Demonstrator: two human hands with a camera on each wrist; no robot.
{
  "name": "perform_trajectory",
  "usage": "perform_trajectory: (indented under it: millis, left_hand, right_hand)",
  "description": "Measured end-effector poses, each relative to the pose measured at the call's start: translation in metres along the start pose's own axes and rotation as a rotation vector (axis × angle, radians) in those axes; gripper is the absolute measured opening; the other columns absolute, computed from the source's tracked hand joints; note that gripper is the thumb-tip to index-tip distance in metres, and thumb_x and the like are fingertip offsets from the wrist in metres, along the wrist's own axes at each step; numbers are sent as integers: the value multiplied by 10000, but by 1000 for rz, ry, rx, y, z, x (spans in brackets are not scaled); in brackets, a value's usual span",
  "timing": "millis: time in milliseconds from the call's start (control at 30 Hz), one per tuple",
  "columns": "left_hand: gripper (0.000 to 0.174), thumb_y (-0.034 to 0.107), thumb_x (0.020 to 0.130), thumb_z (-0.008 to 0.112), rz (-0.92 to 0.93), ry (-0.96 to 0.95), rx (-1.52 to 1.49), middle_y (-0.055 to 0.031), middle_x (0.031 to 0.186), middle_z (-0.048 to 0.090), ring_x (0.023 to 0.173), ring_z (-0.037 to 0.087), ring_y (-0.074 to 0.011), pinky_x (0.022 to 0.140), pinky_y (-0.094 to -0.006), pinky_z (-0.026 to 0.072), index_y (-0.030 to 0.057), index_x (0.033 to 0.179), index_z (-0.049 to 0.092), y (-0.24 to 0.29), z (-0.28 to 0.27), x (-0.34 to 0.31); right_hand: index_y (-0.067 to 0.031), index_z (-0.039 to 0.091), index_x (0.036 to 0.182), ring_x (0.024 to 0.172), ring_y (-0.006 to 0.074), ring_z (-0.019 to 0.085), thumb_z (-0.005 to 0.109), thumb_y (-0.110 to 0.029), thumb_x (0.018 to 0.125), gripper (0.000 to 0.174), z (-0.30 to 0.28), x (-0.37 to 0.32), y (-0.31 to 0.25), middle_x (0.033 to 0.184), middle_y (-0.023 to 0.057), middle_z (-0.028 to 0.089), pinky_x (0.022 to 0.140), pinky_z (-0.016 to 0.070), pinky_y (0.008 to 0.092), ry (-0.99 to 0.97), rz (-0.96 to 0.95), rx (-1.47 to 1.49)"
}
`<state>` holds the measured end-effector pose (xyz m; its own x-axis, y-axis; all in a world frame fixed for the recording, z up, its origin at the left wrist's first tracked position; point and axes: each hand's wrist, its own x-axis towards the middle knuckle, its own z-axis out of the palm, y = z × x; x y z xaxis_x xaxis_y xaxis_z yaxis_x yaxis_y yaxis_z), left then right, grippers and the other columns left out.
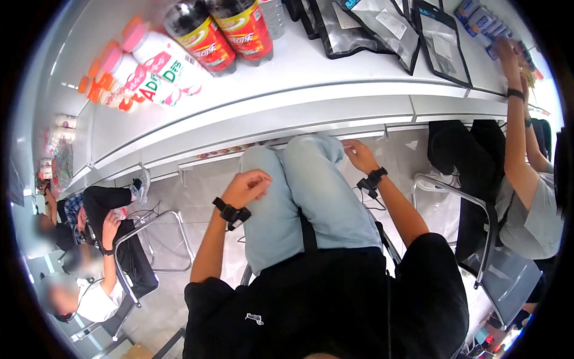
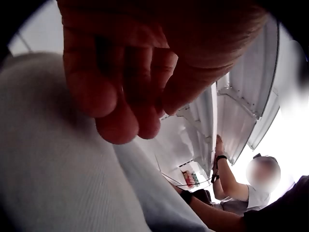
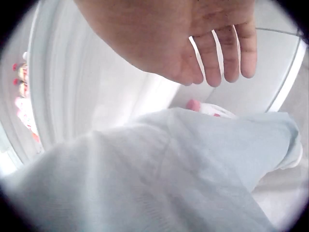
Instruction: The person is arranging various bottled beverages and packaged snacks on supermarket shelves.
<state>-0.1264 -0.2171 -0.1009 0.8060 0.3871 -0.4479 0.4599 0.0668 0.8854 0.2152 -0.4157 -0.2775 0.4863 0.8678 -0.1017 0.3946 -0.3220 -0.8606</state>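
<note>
Left wrist view. Left hand (image 2: 145, 63) fills the top of the frame, very close and partly in shadow. Its fingers (image 2: 118, 121) are loosely curled, tips pointing down, nothing between them. Directly under them is a pale blue trouser leg (image 2: 48, 169); whether they touch cannot be told.

Behind: white shelf panels (image 2: 246, 96), seen from below. A thin cable (image 2: 166, 176) hangs in front of them.

Lower right: a bare forearm (image 2: 212, 215) with a dark strap (image 2: 186, 196) at the wrist, running from a dark sleeve (image 2: 285, 208).

Farther back: a second person in a light shirt (image 2: 251, 200), one arm (image 2: 224, 176) raised to the shelf, dark wristband (image 2: 220, 158) on it.
</note>
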Motion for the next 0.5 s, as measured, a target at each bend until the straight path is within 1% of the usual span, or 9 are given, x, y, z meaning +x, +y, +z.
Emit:
perform_trajectory:
  millis: [33, 67, 167, 200, 267, 400, 433, 467, 500]
  left_hand:
    - [117, 121, 995, 603, -14, 23, -26, -33, 747, 647, 625, 589, -75, 542, -223, 461, 34, 1049, 659, -5, 3, 6]
    - [122, 126, 993, 607, -30, 49, -52, -31, 749, 645, 622, 589, -71, 514, -222, 454, 32, 1050, 659, -10, 5, 10]
    - [120, 128, 998, 600, -62, 136, -111, -28, 717, 632, 580, 569, -63, 462, -221, 432, 33, 1050, 650, -13, 13, 19]
    - [119, 128, 998, 601, -72, 148, -102, -27, 712, 630, 578, 568, -63, 462, -222, 433, 34, 1051, 650, -17, 15, 20]
    - [120, 130, 998, 604, -73, 163, -94, -26, 707, 629, 571, 566, -62, 459, -224, 434, 36, 1055, 650, -15, 17, 26]
    - [131, 133, 1000, 603, -96, 140, -130, -31, 713, 634, 564, 560, -60, 450, -227, 431, 40, 1081, 647, -14, 17, 33]
    - [135, 133, 1001, 601, -106, 135, -142, -33, 716, 636, 564, 559, -59, 447, -228, 430, 41, 1090, 646, -10, 13, 39]
    - [147, 131, 1004, 597, -141, 181, -132, -43, 729, 642, 557, 555, -61, 433, -233, 425, 36, 1107, 640, -10, 14, 40]
    - [144, 125, 1006, 589, -145, 183, -154, -47, 734, 643, 529, 545, -67, 426, -233, 419, 35, 1109, 636, -7, 19, 32]
  right_hand:
    - [-33, 645, 1201, 1033, 299, 673, 651, -176, 904, 329, 13, 7, 19, 1178, 181, 678, 897, 533, 383, 25, 12, -37]
    - [-42, 599, 1273, 1117, 373, 626, 657, -208, 891, 420, 29, 18, 42, 1247, 207, 630, 962, 503, 428, 59, -4, -53]
    - [-46, 606, 1267, 1141, 409, 606, 678, -237, 868, 448, 66, 51, 68, 1247, 210, 629, 987, 488, 448, 105, 101, -103]
    - [-50, 613, 1265, 1165, 414, 591, 687, -280, 858, 474, 72, 68, 73, 1269, 228, 620, 996, 482, 459, 6, 167, -177]
    - [-38, 609, 1269, 1200, 398, 572, 709, -263, 853, 483, 89, 93, 83, 1281, 236, 616, 997, 477, 438, -11, 192, -124]
    - [-93, 600, 1322, 1308, 366, 502, 610, -359, 912, 488, 131, 123, 108, 1381, 193, 575, 1094, 406, 418, -12, 192, -213]
    - [-109, 598, 1327, 1312, 367, 496, 587, -360, 918, 481, 142, 125, 110, 1394, 178, 567, 1101, 406, 421, 64, 141, -302]
    - [-122, 580, 1354, 1348, 346, 464, 555, -354, 936, 479, 152, 130, 116, 1429, 150, 545, 1134, 371, 404, 265, 36, -246]
    - [-106, 590, 1342, 1322, 359, 488, 546, -337, 946, 460, 136, 127, 98, 1402, 163, 565, 1121, 379, 423, -55, 118, -270]
